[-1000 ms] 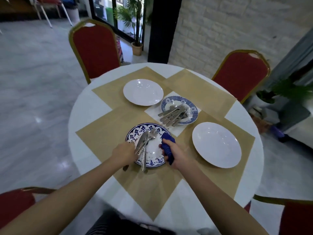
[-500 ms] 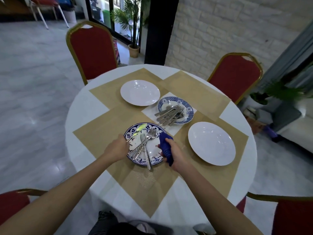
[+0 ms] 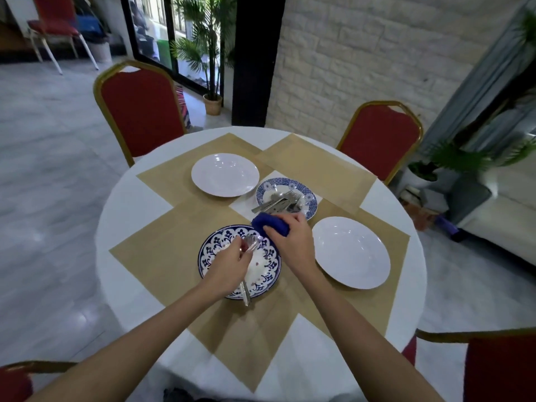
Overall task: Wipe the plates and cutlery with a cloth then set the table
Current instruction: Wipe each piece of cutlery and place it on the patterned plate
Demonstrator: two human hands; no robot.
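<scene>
While your left hand (image 3: pixel 229 269) grips the cutlery (image 3: pixel 250 244) mid-frame, draw the cloth (image 3: pixel 272 223) — clenched in your right hand (image 3: pixel 293 242) — along each piece.

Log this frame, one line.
left hand: holds cutlery over patterned plate | right hand: grips blue cloth | phase: cutlery wipe

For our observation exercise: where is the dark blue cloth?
Head view: the dark blue cloth is gripped in the right hand, over the large blue-patterned plate's far rim.

Bare placemat (image 3: pixel 150 250) left, white plate (image 3: pixel 351 252) right — blocking
</scene>
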